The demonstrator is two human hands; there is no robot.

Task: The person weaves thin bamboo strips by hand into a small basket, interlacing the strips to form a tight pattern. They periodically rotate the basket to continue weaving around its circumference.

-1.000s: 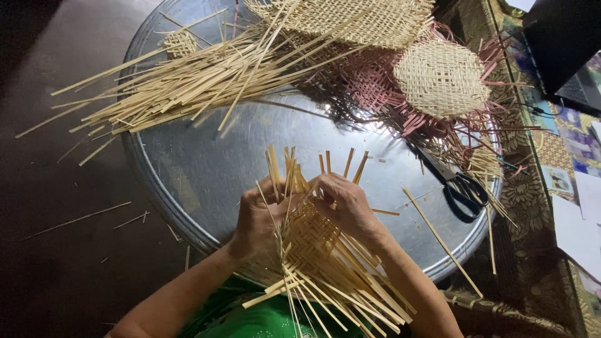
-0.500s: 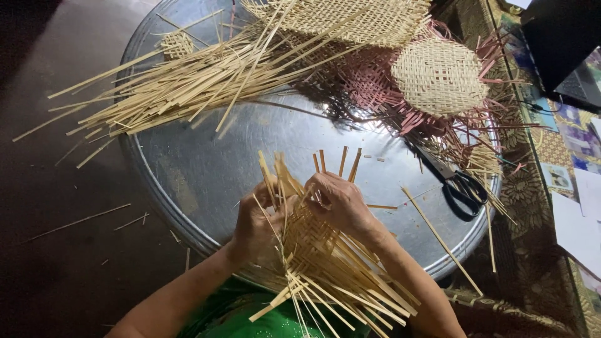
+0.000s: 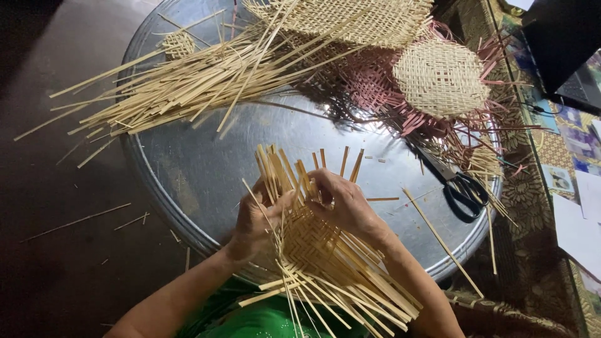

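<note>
A half-woven mat of pale bamboo strips (image 3: 316,247) lies over the near edge of a round metal tray (image 3: 206,175), with loose strip ends fanning up and toward me. My left hand (image 3: 260,216) grips the weave's left side, thumb pressed onto the strips. My right hand (image 3: 344,203) pinches the upright strips at the weave's top edge. Both hands touch the weave and almost meet at its middle.
A heap of loose bamboo strips (image 3: 188,84) lies across the tray's far left. Woven pale discs (image 3: 441,78) and pink strips (image 3: 375,81) sit at the far right. Black-handled scissors (image 3: 454,181) rest on the tray's right side. Stray strips lie on the dark floor (image 3: 75,222).
Both hands and the weave have shifted slightly left and up on the tray. The upright strip ends have changed angle a little as the fingers work them.
</note>
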